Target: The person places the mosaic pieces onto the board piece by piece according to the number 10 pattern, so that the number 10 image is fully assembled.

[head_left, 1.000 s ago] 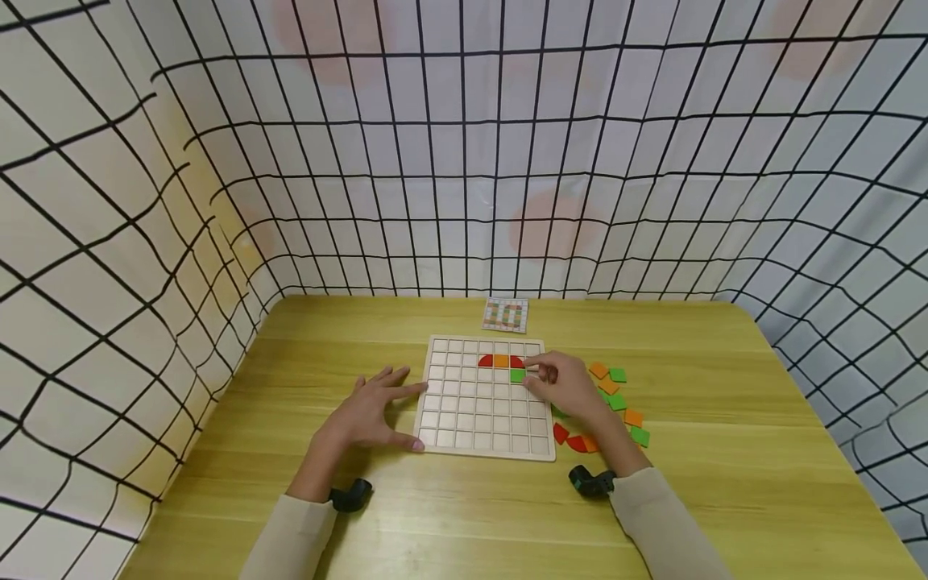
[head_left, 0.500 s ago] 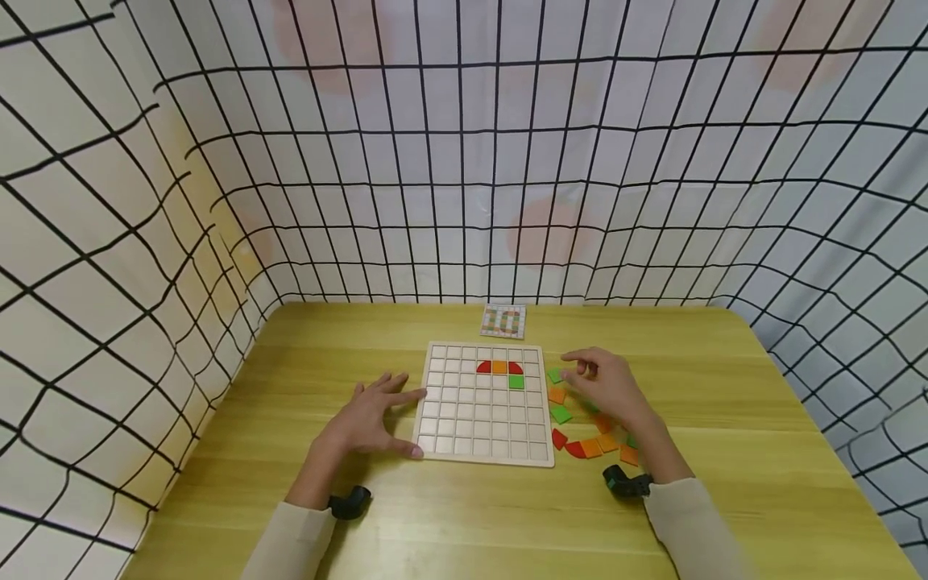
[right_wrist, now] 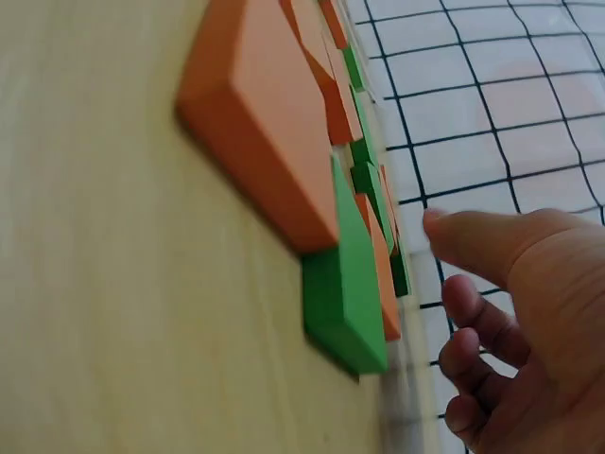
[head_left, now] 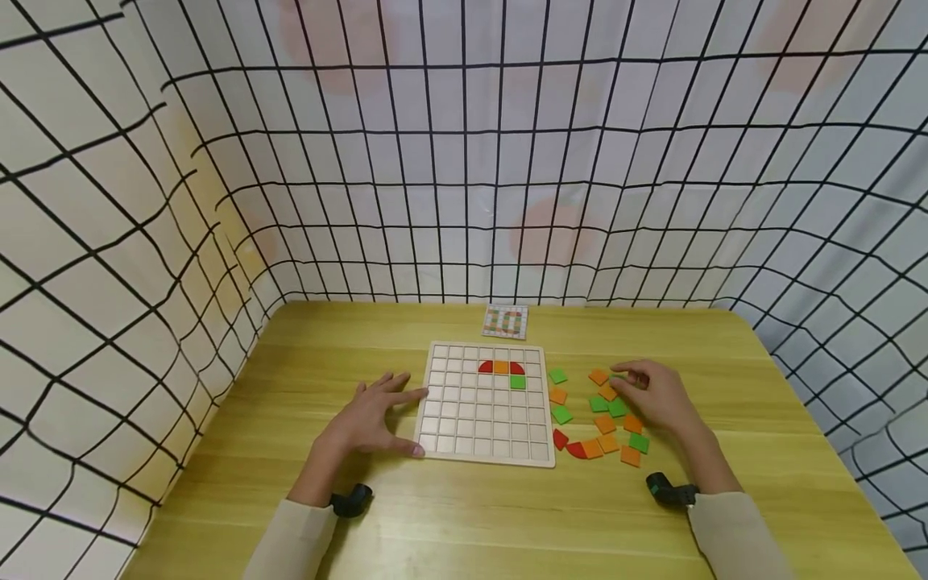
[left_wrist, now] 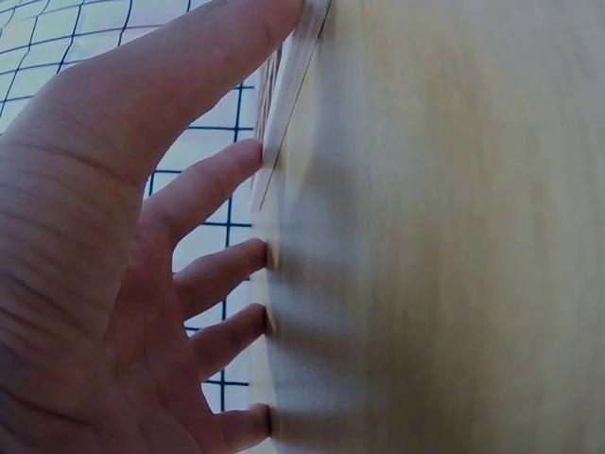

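A square wooden grid board (head_left: 464,413) lies mid-table. Set in its cells are two red quarter-round tiles, an orange square tile (head_left: 501,367) between them, and a green square tile (head_left: 518,382) under the right one. My left hand (head_left: 368,416) spreads its fingers, thumb and index touching the board's left edge; the other fingertips rest on the table in the left wrist view. My right hand (head_left: 658,396) hovers over the far side of the loose tiles, thumb and index apart around a mostly hidden green tile. No held tile shows in the right wrist view.
Right of the board lie several loose orange tiles (head_left: 605,424), green tiles (head_left: 561,414) and red tiles (head_left: 576,450). A small pattern card (head_left: 505,321) lies behind the board. White cloth with a black grid (head_left: 464,201) walls the table's back and sides.
My right hand has left the green tile on the board and moved right, over the loose tiles. My left hand stays at the board's edge.
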